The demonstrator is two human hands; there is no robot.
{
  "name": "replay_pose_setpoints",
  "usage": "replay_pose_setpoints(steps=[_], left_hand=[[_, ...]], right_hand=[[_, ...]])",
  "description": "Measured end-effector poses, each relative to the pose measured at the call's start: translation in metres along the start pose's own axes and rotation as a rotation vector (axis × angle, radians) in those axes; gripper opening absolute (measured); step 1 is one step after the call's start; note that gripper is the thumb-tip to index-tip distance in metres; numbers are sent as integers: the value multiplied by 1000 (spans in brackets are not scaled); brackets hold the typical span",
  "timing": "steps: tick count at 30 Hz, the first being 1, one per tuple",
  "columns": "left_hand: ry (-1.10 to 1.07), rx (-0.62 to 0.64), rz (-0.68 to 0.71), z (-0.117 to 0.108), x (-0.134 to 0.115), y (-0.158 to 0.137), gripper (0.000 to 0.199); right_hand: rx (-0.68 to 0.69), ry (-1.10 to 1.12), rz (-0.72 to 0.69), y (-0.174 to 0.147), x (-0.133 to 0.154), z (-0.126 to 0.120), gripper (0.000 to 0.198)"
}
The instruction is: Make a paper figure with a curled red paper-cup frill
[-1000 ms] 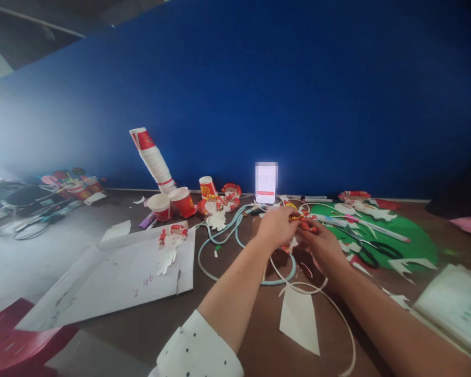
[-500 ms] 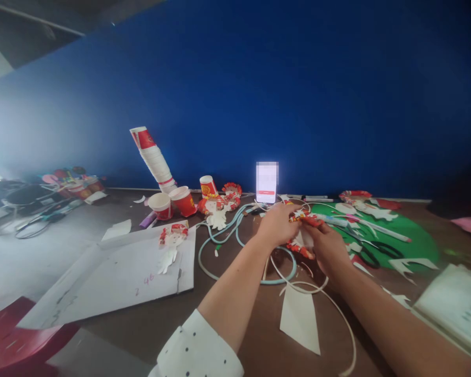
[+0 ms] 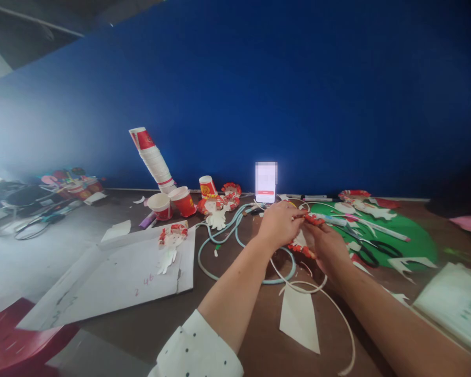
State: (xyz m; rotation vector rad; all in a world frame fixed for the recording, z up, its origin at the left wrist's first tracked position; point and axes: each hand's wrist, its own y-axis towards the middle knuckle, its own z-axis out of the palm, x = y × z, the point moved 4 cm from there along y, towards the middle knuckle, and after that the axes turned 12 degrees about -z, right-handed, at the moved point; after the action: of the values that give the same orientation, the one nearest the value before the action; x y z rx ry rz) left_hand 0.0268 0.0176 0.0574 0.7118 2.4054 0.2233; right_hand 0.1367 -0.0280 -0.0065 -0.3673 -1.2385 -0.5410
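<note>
My left hand (image 3: 279, 226) and my right hand (image 3: 329, 247) meet over the table, both closed on a red-and-white paper cup cut-out (image 3: 303, 251) with curled red strips round its edge. The fingers of my left hand press on its upper strips, while my right hand grips its right side. Much of the cut-out is hidden behind the hands. A similar paper figure (image 3: 173, 243) with a red curled edge lies on a white board (image 3: 113, 277). Another white-bodied paper figure (image 3: 215, 215) rests near the red paper cups (image 3: 183, 201).
A tall leaning cup stack (image 3: 156, 162) stands by the blue wall. A lit phone (image 3: 266, 183) is propped behind my hands. Pale cables (image 3: 208, 272) loop across the table. Scissors (image 3: 371, 246), markers and paper scraps lie on a green sheet (image 3: 418, 235) at the right.
The fingers of my left hand have shifted slightly to the right and now cover more of the red strips. My right hand stays in nearly the same place.
</note>
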Motion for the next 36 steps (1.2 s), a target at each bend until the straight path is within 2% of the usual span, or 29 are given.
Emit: replay_pose_setpoints(steps=[8, 14, 18, 30, 36], left_hand=[[234, 4, 14, -3, -4, -2, 22], [279, -70, 31, -2, -7, -5, 21], [283, -91, 20, -1, -6, -6, 22], [248, -31, -24, 0, -6, -3, 21], [239, -66, -38, 1, -4, -2, 21]], right_hand=[[45, -215, -57, 2, -6, -6, 48], [49, -338, -166, 4, -6, -6, 36], [81, -398, -239, 9, -10, -9, 36], [72, -508, -264, 7, -7, -10, 32], [85, -552, -292, 7, -7, -11, 37]])
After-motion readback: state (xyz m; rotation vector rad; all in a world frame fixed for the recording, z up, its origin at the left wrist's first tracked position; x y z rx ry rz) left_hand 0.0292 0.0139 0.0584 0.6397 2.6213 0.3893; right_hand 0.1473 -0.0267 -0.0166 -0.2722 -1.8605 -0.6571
